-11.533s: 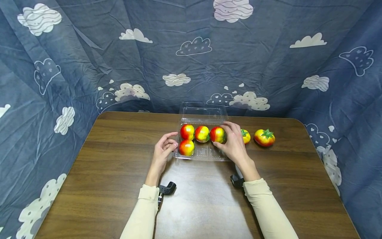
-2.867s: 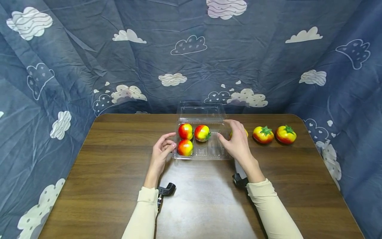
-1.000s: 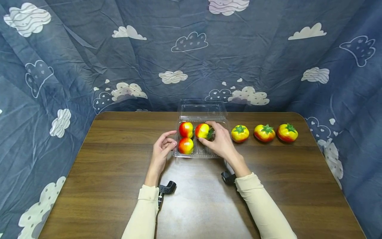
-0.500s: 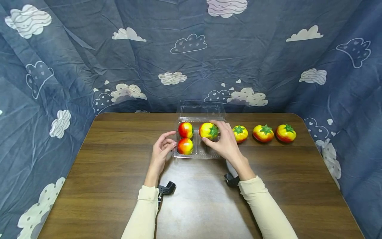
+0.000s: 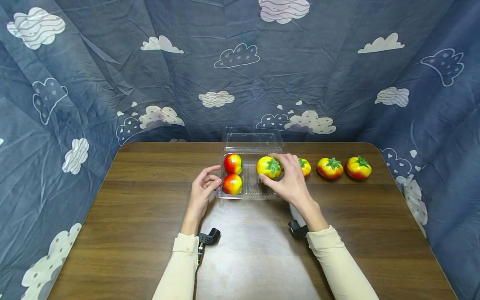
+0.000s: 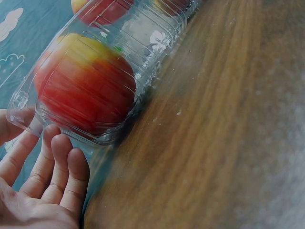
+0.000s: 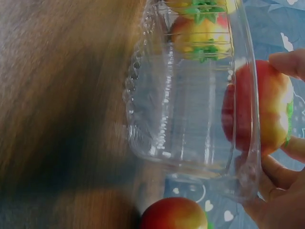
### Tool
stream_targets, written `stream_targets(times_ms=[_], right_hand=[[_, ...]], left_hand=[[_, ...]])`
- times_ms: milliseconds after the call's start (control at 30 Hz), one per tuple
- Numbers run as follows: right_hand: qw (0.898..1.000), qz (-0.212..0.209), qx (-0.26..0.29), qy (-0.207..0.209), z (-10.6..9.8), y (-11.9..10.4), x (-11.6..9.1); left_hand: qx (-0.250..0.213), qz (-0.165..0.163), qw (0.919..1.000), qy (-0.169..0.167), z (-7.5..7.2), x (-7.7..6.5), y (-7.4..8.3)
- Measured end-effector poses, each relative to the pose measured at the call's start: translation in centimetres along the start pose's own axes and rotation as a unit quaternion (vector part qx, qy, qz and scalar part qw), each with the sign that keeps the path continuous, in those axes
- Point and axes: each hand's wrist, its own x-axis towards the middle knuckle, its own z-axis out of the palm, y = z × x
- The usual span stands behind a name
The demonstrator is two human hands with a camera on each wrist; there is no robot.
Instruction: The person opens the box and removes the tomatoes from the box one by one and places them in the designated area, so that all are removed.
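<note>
My right hand (image 5: 292,179) pinches a red-and-yellow fruit (image 5: 268,167) with a green leafy top between thumb and fingers. In the head view this fruit overlaps the back right of the open clear plastic clamshell box (image 5: 252,196). The right wrist view shows the held fruit (image 7: 267,107) up at the box's rim. My left hand (image 5: 202,189) grips the box's left edge, thumb and forefinger at the rim (image 6: 24,107). Two like fruits, one at the back (image 5: 233,164) and one at the front (image 5: 232,184), sit in the box's left compartments.
Three more such fruits stand in a row to the right: one partly behind my right hand (image 5: 305,167), a middle one (image 5: 330,168) and an outer one (image 5: 358,168). The box's lid (image 5: 253,139) stands raised at the table's back edge. A cloud-patterned curtain (image 5: 240,75) hangs behind.
The right hand has lifted the fruit from the back middle compartment and shifted it right. Earlier, two other fruits went from box to table row. The left hand has stayed at the box.
</note>
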Motion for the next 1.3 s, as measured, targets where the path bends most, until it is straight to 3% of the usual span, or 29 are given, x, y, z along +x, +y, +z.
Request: stream_targets(times_ms=[167, 567, 1300], right_hand=[[1.000, -0.004, 0.000, 0.016, -0.4, 0.2, -0.2], [1.000, 0.023, -0.007, 0.008, -1.8, 0.6, -0.7], [0.998, 0.042, -0.048, 0.027, -5.6, 3.3, -3.4]], left_hand=[[-0.001, -0.003, 1.0000, 0.004, 0.0, -0.1, 0.1], [0.002, -0.006, 0.9999, 0.008, -0.1, -0.2, 0.0], [0.006, -0.003, 0.9999, 0.010, 0.1, -0.1, 0.0]])
